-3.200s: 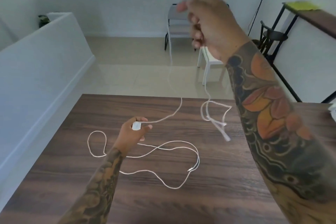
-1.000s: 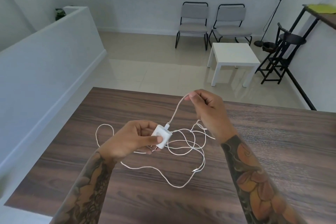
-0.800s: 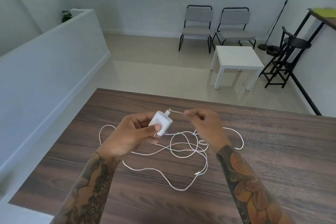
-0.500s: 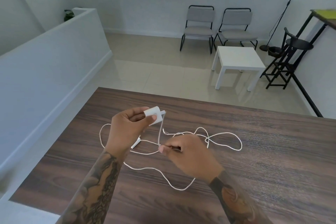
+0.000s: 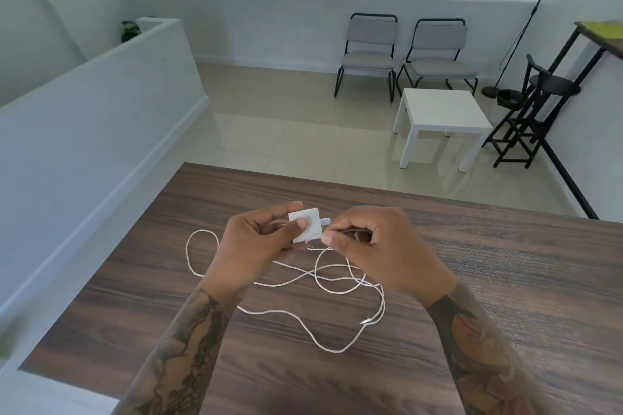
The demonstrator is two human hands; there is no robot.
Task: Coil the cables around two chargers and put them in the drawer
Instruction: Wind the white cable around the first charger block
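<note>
White charger (image 5: 306, 224) gripped in left hand (image 5: 251, 249), right hand (image 5: 377, 249) pinching its cable (image 5: 323, 283) beside it, slack looped over the desk (image 5: 505, 280).

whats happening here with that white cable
A person stands at a wooden table coiling a charger's cable. The left hand holds the white charger just above the table, thumb on its face. The right hand pinches the cable close to the charger, in position to lay a turn around it. Most of the cable lies in loose loops on the table, its free plug near the right forearm. No drawer or second charger is in view.
</note>
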